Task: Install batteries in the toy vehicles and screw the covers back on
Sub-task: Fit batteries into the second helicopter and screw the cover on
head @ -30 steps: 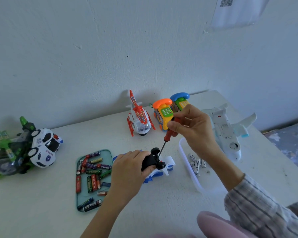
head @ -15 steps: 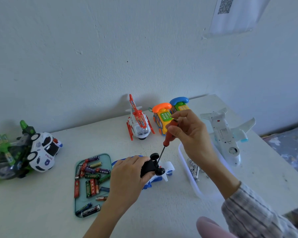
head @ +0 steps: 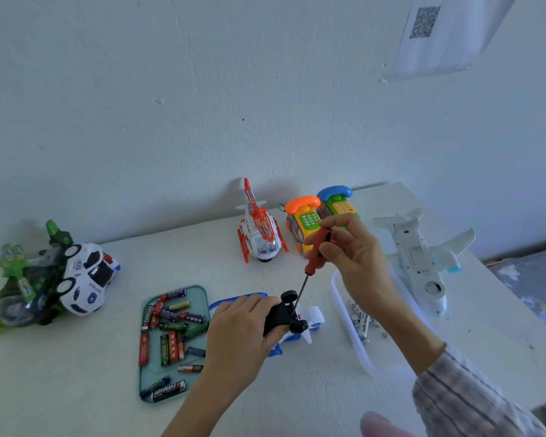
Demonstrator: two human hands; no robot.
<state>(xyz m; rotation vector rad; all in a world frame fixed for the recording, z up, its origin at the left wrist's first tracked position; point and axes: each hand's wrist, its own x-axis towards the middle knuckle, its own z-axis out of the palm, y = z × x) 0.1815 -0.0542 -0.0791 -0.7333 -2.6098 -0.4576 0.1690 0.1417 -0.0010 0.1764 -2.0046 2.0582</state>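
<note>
Left hand (head: 237, 329) grips the upturned blue-and-white toy car (head: 292, 320) on the table (head: 297, 389) at lower center, while the right hand (head: 350, 253) pinches a red-handled screwdriver (head: 316, 257), tip down by the black wheels, batteries (head: 171, 329) in the teal tray (head: 145, 383) just left.
</note>
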